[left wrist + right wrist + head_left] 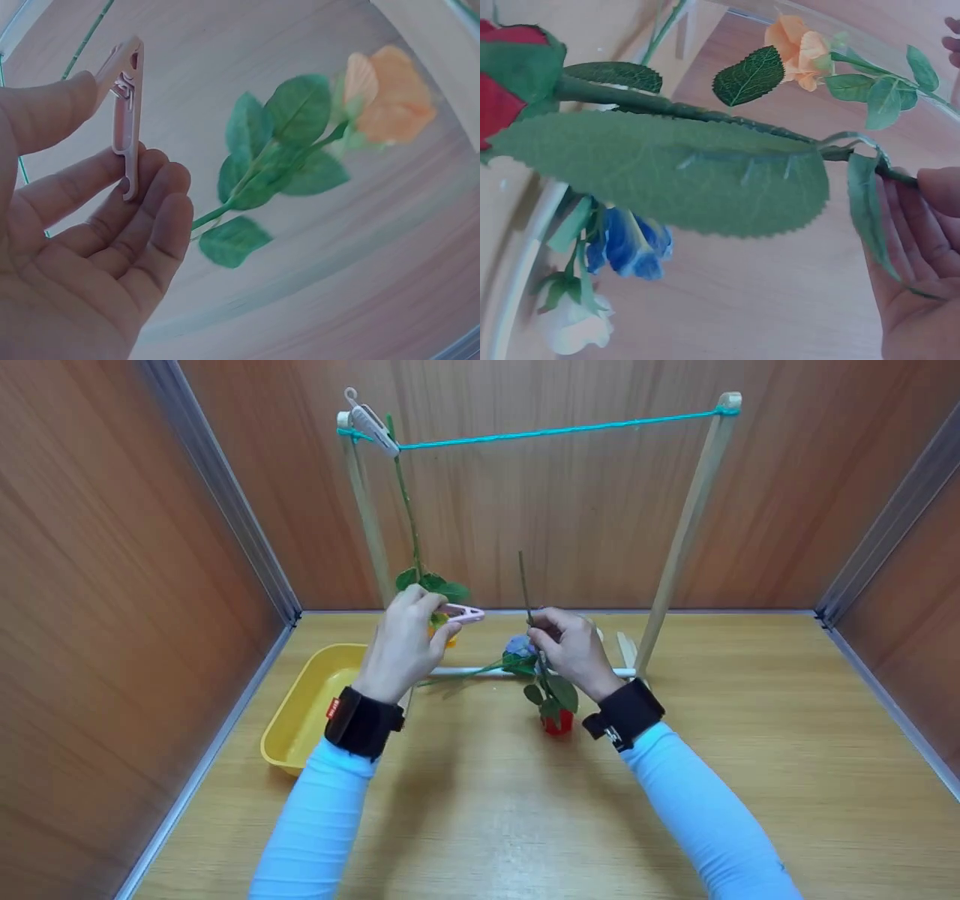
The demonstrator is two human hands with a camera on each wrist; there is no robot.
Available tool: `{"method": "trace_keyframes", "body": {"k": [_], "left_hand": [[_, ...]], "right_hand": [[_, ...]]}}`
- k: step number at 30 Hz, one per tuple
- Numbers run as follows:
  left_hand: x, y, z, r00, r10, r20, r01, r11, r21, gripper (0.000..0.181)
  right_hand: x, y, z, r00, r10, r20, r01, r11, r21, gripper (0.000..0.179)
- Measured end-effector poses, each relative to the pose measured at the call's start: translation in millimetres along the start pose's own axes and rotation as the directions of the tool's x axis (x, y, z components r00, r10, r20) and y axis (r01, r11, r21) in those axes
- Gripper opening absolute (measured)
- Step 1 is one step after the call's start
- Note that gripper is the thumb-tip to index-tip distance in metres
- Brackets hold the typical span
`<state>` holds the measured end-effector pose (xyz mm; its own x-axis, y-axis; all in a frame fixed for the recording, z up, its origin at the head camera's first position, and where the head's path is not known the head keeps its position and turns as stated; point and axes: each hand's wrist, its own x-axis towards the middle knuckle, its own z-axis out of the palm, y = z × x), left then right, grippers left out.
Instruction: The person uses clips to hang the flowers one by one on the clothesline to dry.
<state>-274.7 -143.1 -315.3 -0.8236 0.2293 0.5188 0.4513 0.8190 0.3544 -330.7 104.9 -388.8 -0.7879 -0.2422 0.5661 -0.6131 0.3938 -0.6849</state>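
Observation:
My left hand pinches a pink clothespin between thumb and fingers. Just past that hand an orange rose hangs head down, its stem clipped by a pale clothespin to the turquoise line. With thumb and fingers my right hand pinches the stem of a red rose, which points bloom down above the table, stem end up. A large green leaf of this rose fills much of the right wrist view.
Two wooden posts hold up the line, with a white bar low between them. A blue flower and a white rose lie near that bar. At the left stands a yellow basin. Wooden panels enclose the table.

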Motion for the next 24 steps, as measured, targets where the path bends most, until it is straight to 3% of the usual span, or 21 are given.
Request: {"method": "trace_keyframes", "body": {"k": [9, 24], "left_hand": [[23.5, 8.7, -28.1, 0.998, -0.046, 0.042, 0.044, 0.998, 0.036, 0.035], [61.0, 19.4, -70.9, 0.999, -0.013, -0.038, 0.015, 0.998, 0.066, 0.03]], "right_hand": [[14.0, -9.0, 1.2, 1.0, 0.015, 0.013, -0.015, 0.999, 0.032, 0.01], [40.4, -29.9, 4.4, 1.0, -0.006, 0.03, 0.005, 1.0, 0.029, 0.012]]}}
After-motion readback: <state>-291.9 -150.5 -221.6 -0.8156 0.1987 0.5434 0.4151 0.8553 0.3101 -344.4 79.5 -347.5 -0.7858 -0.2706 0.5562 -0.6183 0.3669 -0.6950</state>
